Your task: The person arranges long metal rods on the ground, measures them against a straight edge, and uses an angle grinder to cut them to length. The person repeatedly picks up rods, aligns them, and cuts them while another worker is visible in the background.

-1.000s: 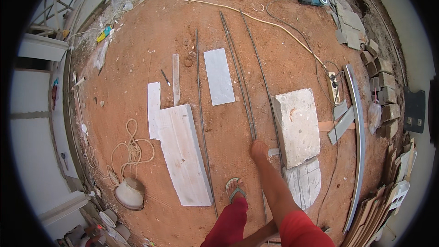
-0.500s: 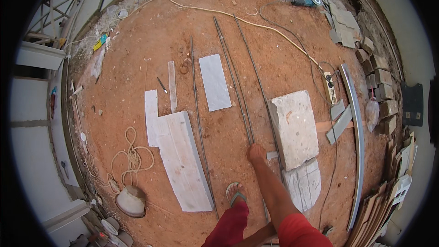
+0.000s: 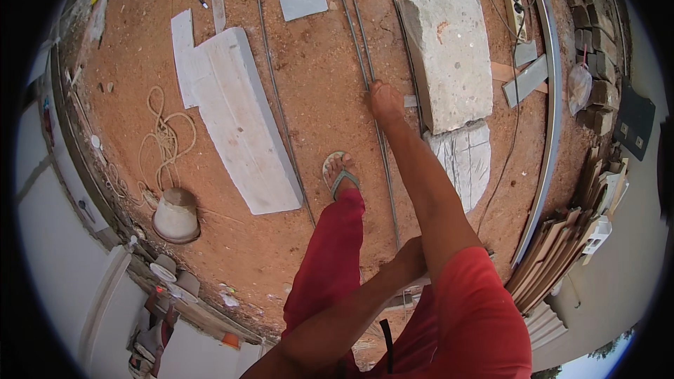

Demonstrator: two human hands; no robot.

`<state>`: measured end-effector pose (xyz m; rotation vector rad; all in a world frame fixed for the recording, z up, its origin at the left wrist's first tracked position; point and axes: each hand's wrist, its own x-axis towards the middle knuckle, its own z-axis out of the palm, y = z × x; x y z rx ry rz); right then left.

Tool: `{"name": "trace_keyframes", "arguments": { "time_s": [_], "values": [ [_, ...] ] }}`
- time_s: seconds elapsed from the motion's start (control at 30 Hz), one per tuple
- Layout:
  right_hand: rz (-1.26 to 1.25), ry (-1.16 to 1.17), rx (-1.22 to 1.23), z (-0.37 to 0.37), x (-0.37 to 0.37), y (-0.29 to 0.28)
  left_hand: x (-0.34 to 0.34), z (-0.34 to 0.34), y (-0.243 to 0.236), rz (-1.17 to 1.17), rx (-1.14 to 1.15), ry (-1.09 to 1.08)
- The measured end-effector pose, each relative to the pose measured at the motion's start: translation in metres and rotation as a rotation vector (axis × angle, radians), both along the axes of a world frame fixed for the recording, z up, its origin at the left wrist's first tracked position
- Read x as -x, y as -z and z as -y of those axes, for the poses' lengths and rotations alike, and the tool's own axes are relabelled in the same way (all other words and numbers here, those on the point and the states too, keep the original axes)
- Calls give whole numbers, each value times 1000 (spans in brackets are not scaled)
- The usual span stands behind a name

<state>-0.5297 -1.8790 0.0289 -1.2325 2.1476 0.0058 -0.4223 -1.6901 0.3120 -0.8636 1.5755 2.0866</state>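
My right hand (image 3: 386, 103) reaches down to the ground, its fingers closed round thin dark metal rods (image 3: 360, 38) that lie lengthwise on the red earth. A small grey tile scrap (image 3: 410, 101) lies just right of it. My left hand (image 3: 408, 261) is low in the view, close to my right elbow and the near end of the rods; its fingers are hidden. Another long rod (image 3: 270, 74) lies to the left, and one more (image 3: 399, 14) runs along the edge of a pale stone block (image 3: 453, 63).
A long white block (image 3: 246, 126) lies left of my sandalled foot (image 3: 342, 174). Farther left are a coiled rope (image 3: 165, 140) and an upturned bucket (image 3: 176, 216). A curved metal bar (image 3: 551, 119), power strip (image 3: 517, 14), cable and stacked boards (image 3: 554, 245) line the right.
The view has tipped down toward my body, so the ground things sit higher in the picture. My right hand stays at the rods beside the tile scrap. More of my left arm shows.
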Motion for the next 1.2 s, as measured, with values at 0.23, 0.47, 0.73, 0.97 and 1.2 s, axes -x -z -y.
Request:
{"name": "trace_keyframes", "arguments": {
  "time_s": [0.23, 0.47, 0.73, 0.97, 1.2],
  "values": [
    [145, -160, 7, -74, 31, -88, 16, 37, -42, 140, 156, 302],
    [475, 46, -75, -248, 70, -179, 28, -6, -35, 255, 387, 429],
    [385, 484, -46, -569, 204, -307, 48, -101, 7, 241, 519, 610],
    [-9, 759, -278, -931, 325, -399, 7, -230, -46, 238, 561, 624],
    [-102, 947, -387, -1111, 332, -432, 40, -355, -222, 382, 598, 261]
  ]
}}
